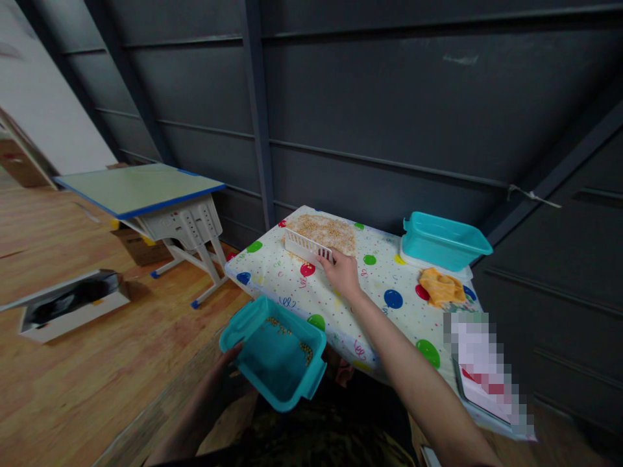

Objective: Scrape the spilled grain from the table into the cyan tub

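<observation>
My right hand (342,271) is closed on the near end of a white slotted plastic basket-like piece (302,246), which stands on its long edge on the table. Behind it, yellowish grains mixed with pale finer bits (324,230) are spread over the cloth. My left hand (230,366), dim and partly hidden, grips the left side of a teal plastic bin (272,363). That bin hangs tilted in front of the table's near edge, by my lap. Inside it, some yellow kernels (278,325) lie along the far and right sides.
The table wears a balloon-print cloth (287,292). At its right stand another teal bin (438,240), a crumpled orange cloth (442,287) and a blurred-out flat item (481,370). A dark panelled wall (389,97) rises behind. Leftward are a desk (141,185) and an open box (73,305).
</observation>
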Tool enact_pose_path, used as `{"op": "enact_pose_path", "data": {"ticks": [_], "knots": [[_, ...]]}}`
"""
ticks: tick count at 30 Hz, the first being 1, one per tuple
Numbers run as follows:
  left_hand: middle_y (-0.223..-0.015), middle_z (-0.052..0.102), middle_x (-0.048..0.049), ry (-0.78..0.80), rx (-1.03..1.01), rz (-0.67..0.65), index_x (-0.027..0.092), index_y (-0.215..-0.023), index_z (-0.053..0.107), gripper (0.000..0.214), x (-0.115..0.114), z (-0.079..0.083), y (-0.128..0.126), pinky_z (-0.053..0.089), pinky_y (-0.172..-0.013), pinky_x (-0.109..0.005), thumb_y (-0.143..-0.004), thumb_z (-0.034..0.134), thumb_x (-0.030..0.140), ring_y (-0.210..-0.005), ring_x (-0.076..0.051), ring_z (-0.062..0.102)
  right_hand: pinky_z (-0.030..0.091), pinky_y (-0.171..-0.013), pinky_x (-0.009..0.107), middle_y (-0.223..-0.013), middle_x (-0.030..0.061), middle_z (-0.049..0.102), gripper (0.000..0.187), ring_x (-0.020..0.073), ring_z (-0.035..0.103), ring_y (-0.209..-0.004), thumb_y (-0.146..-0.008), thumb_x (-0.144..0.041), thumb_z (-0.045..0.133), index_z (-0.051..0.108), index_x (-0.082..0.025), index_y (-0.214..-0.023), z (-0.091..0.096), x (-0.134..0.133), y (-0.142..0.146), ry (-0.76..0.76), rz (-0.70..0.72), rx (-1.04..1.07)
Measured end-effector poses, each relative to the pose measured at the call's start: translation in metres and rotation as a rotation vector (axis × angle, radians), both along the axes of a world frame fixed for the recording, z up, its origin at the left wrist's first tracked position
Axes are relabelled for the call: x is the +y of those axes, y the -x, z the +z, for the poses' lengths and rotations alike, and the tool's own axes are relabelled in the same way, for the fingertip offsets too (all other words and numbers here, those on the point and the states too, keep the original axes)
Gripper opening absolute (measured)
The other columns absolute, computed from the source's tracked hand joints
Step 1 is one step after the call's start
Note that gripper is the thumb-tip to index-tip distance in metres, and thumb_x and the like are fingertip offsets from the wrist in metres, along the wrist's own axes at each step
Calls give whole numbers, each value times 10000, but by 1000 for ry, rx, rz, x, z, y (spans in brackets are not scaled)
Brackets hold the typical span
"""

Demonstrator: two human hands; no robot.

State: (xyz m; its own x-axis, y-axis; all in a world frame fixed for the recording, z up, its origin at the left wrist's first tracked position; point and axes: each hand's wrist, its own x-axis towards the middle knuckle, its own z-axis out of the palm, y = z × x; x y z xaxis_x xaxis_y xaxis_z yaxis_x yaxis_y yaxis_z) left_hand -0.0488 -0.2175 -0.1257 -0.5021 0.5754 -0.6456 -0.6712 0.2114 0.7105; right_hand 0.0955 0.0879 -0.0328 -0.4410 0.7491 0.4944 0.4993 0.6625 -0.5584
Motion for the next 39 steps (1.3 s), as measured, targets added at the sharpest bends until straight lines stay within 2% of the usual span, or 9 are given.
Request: {"op": "enact_pose_path", "data": {"ticks": [6, 10, 16, 19, 26, 32, 39], "knots": [[-874, 735, -70, 22, 6, 7, 181, -1356, 595, 485, 1, -3, 2, 670, -679, -414, -958, 771, 394, -734, -297, 799, 379, -654, 292, -673, 0, 686, 167, 195, 574, -607, -978, -329, 688, 755, -243, -851, -1, 0, -1, -45, -7, -21], [-850, 737, -77, 50, -10, 22, 172, -1324, 608, 457, 3, 2, 0, 669, -656, -404, -956, 774, 386, -776, -318, 812, 383, -657, 293, -690, 7, 700, 181, 198, 588, -617, -985, -337, 678, 749, -244, -847, -1, 0, -1, -56, 1, -19], [-939, 787, -102, 17, -23, 3, 182, -1428, 578, 529, 2, 13, -3, 674, -665, -389, -970, 765, 368, -794, -314, 826, 356, -637, 290, -650, 5, 663, 235, 195, 575, -601, -980, -361, 690, 707, -241, -778, -1, 1, -1, -37, -17, -27], [-908, 783, -100, 5, -20, -6, 179, -1413, 581, 504, 2, 16, -5, 675, -673, -397, -980, 754, 370, -800, -322, 827, 358, -639, 291, -658, 10, 671, 229, 199, 582, -605, -981, -364, 690, 712, -241, -788, -1, 0, -1, -48, -19, -39], [-828, 738, -45, 46, -16, 36, 223, -1265, 623, 324, 4, 11, -4, 682, -678, -390, -984, 745, 331, -762, -291, 818, 391, -661, 290, -721, 24, 719, 180, 214, 637, -649, -995, -348, 669, 759, -240, -883, 2, -4, -1, -43, -36, -45], [-929, 788, -95, 15, -40, 16, 211, -1301, 630, 415, 2, 14, -3, 695, -783, -429, -946, 781, 362, -867, -328, 834, 393, -662, 291, -714, 32, 718, 206, 217, 646, -659, -994, -358, 676, 744, -232, -845, 4, -5, -2, -40, -21, -56], [-859, 755, -84, 23, -21, 22, 192, -1278, 658, 452, 1, 8, -2, 665, -720, -417, -902, 830, 374, -826, -333, 814, 389, -642, 293, -666, 13, 694, 199, 205, 606, -611, -971, -345, 674, 728, -243, -809, 3, -4, -3, -40, -33, -14]]}}
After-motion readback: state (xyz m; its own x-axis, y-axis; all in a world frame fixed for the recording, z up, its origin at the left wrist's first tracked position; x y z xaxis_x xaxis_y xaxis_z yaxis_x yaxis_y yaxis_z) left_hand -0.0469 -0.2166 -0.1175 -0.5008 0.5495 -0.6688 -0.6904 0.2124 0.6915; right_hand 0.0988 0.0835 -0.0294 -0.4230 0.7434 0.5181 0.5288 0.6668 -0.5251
